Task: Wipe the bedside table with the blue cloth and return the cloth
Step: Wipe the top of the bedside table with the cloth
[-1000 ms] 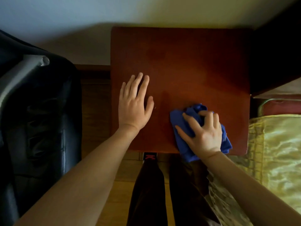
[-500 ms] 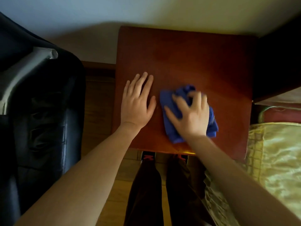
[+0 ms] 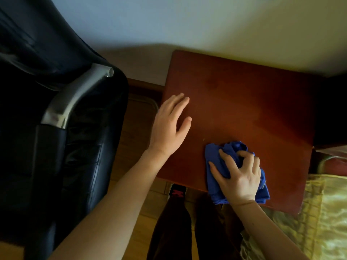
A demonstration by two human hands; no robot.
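The blue cloth (image 3: 221, 164) lies bunched on the near right part of the bedside table (image 3: 244, 102), its lower folds hanging a little past the table's front edge. The right hand (image 3: 238, 175) presses down on top of it, thumb spread out to the left over a flatter flap of fabric, the other fingers curled and gathering the crumpled upper folds, so the hand grips the cloth against the wood rather than lying flat on it.

The table top is a reddish-brown, glossy wooden square, set against a pale wall (image 3: 187, 25). The rest of its surface shows bare wood.

The left hand (image 3: 169, 126) rests at the table's left edge, palm down, fingers straight and close together, thumb held apart; it holds nothing. Whether the palm fully touches the wood cannot be told. The 2 hands are well apart, with bare wood between them.

Below the front edge of the table, the person's dark trouser legs (image 3: 169, 231) stand on a wooden floor (image 3: 137, 128), and a dark shoe with a red mark (image 3: 177, 192) shows just under the edge.

To the left stands a black leather chair (image 3: 75, 147) with a curved silver armrest (image 3: 75, 98). To the right of the table, a shiny gold bedspread (image 3: 323, 212) fills the lower corner.
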